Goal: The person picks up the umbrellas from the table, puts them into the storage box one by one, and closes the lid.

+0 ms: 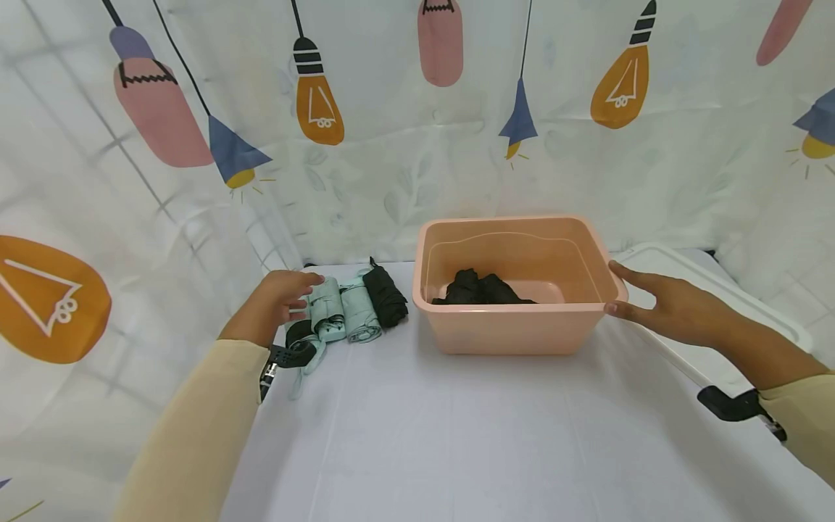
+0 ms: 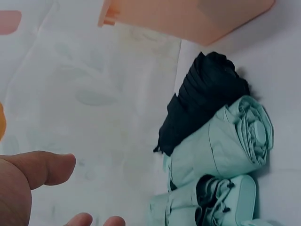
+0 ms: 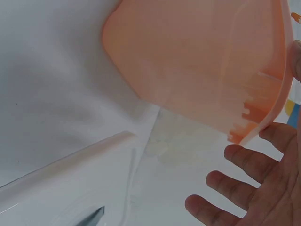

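Note:
On the left of the table lies a row of rolled folding umbrellas: a black umbrella [image 1: 386,296], a mint-green umbrella [image 1: 360,310] and another mint one [image 1: 327,308]. My left hand [image 1: 279,301] hovers over the row's left end, fingers apart and holding nothing. A partly hidden dark and mint bundle [image 1: 301,339] with a loose strap lies below it. In the left wrist view the thumb [image 2: 49,169] stands away from the umbrellas. A peach plastic bin [image 1: 509,330] holds black bundled fabric items [image 1: 479,288]. My right hand [image 1: 685,312] touches its right rim, the other fingers spread straight.
A white lid-like tray [image 1: 776,319] lies flat at the right, under my right forearm. Patterned curtains [image 1: 391,174] with lamp prints enclose the back and sides. White cloth [image 1: 457,435] covers the table in front of the bin.

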A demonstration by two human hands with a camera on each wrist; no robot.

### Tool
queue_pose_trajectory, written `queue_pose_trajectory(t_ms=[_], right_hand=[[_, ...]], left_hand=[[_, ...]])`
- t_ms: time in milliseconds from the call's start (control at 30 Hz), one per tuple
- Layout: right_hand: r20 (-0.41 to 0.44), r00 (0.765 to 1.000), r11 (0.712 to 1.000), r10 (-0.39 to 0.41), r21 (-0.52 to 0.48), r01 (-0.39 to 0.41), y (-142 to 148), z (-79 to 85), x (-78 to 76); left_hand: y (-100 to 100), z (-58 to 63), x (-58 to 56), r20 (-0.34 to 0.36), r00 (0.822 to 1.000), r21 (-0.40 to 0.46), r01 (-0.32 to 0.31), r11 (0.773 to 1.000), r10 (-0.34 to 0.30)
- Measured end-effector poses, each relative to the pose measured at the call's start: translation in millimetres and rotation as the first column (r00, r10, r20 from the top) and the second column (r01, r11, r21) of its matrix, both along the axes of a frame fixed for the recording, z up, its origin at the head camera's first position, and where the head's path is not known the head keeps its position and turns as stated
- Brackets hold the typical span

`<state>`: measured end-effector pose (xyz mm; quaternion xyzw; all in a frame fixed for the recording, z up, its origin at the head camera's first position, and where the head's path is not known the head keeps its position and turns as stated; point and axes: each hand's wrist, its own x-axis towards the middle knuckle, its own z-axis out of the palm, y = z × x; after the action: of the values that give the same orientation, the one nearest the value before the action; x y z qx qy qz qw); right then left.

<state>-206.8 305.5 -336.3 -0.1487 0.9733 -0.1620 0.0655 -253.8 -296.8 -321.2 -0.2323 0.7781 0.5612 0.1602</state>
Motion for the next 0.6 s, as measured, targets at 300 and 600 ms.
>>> queue_pose_trajectory(t_ms=[300, 600], right_hand=[[0.009, 1.0, 1.0, -0.007, 0.007, 0.007, 0.0, -1.5, -1.6], [0.017, 1.0, 1.0, -0.009, 0.011, 0.009, -0.2, -1.2, -2.2]], left_hand=[[-19.3, -16.9, -3.0, 0.058, 0.996, -0.079, -0.062, 0.995, 0.067], [-28.4, -30.7, -2.8, 0.034, 0.99, -0.118, -0.131, 0.984, 0.136]])
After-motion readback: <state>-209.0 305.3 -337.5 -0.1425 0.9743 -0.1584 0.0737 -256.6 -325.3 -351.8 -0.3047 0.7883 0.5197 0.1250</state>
